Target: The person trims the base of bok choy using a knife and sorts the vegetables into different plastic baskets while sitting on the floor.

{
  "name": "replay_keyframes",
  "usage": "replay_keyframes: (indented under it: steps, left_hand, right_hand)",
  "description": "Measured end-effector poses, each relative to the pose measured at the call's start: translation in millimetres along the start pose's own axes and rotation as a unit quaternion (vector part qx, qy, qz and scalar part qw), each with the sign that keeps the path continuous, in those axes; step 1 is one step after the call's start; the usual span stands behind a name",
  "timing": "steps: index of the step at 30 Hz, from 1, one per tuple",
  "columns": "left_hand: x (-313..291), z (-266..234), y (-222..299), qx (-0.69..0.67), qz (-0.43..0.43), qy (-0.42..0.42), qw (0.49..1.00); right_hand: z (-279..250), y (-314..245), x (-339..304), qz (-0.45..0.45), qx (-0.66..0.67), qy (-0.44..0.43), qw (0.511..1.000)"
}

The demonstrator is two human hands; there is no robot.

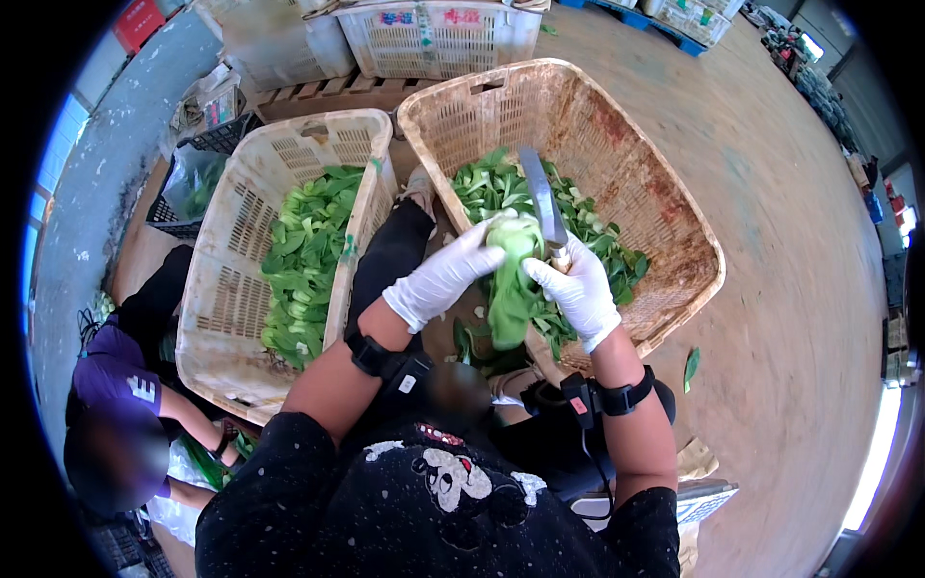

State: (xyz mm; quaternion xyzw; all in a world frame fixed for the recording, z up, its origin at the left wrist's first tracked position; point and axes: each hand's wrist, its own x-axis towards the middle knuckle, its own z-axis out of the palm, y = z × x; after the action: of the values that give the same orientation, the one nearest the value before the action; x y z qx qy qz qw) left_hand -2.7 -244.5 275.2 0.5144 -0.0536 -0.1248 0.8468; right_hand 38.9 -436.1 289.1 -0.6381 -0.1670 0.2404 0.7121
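Note:
My left hand [451, 273], in a white glove, is closed around a bok choy [515, 275], its pale base up and its green leaves hanging down. In my right hand [581, 291], also gloved, is a knife [542, 197] with a broad blade pointing up and away from me. The right thumb and fingers are close against the bok choy. Both hands are over the near left side of a stained crate [641, 183] with loose green leaves [607, 243] in it. To the left, a second crate [207, 299] holds a pile of bok choy [313, 260].
White crates [438, 43] stand on a wooden pallet [328, 96] at the back. A black basket [173, 207] with a plastic bag is at the far left. A co-worker in a purple sleeve [120, 361] sits at lower left. One leaf [692, 369] lies on the floor.

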Motion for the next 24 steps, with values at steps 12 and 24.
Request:
replay_keyframes:
  steps: [12, 24]
  left_hand:
    - [-271.6, -54.4, 91.8, 0.035, 0.123, 0.221, 0.967]
    - [-661.9, -131.6, -145.1, 0.143, -0.009, 0.932, 0.333]
  right_hand:
    - [-69.6, 85.4, 33.1, 0.053, -0.402, 0.127, 0.905]
    - [-38.5, 102.3, 32.6, 0.097, -0.229, 0.061, 0.967]
